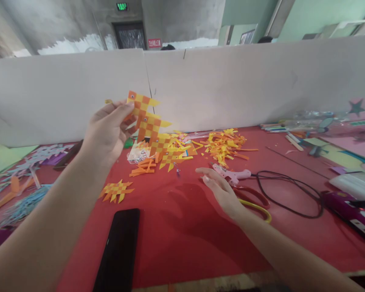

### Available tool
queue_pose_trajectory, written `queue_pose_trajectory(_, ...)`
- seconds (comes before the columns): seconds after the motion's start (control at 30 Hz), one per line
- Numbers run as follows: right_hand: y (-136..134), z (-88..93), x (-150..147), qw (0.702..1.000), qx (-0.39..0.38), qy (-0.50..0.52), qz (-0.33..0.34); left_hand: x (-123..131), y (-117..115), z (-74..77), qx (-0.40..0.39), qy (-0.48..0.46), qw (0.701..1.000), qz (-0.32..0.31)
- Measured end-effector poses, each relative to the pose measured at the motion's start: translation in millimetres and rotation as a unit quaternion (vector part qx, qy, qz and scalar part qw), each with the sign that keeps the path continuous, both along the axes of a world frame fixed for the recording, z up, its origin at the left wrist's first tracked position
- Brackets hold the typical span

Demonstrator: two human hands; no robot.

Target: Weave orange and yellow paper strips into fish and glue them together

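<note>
Pinched between the thumb and fingers of my left hand [111, 125] is a chain of woven orange-and-yellow paper fish [149, 127], raised above the table and hanging down to the right. Small googly eyes show on the upper fish. My right hand [219, 188] hovers low over the red table [170, 227], palm down, fingers apart and holding nothing. Just beyond it lies a pink glue gun [232, 174], with red-and-yellow-handled scissors [258, 207] beside the wrist. Another woven paper fish [117, 191] lies flat below my left hand.
A black phone [120, 247] lies near the front edge. Orange and yellow paper scraps [225, 146] are piled at the back, before a white partition [207, 85]. A black cable [292, 213] loops rightward to a purple power strip [349, 211]. Blue paper strips [27, 205] lie left.
</note>
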State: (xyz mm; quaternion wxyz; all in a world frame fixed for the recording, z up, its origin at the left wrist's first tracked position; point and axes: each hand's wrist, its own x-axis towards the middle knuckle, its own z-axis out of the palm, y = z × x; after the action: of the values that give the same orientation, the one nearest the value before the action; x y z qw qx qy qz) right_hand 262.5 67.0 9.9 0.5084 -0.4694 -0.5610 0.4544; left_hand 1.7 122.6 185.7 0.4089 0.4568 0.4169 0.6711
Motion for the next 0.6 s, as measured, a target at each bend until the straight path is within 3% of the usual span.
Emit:
queue_pose_trajectory(0.2, 5, -10.9, 0, 0.999, 0.004, -0.038, -0.008, 18, -4, 16.5, 0.094, 0.050, 0.994, -0.011)
queue_pose_trajectory(0.4, 13, -13.6, 0, 0.998, 0.007, -0.040, -0.056, 22, 1, 28.2, 0.062, 0.050, 0.996, -0.040)
queue_pose_trajectory(0.6, 17, -2.1, -3, 0.996, 0.024, -0.045, -0.074, 20, -2, 40.1, 0.041, 0.074, 0.993, -0.078)
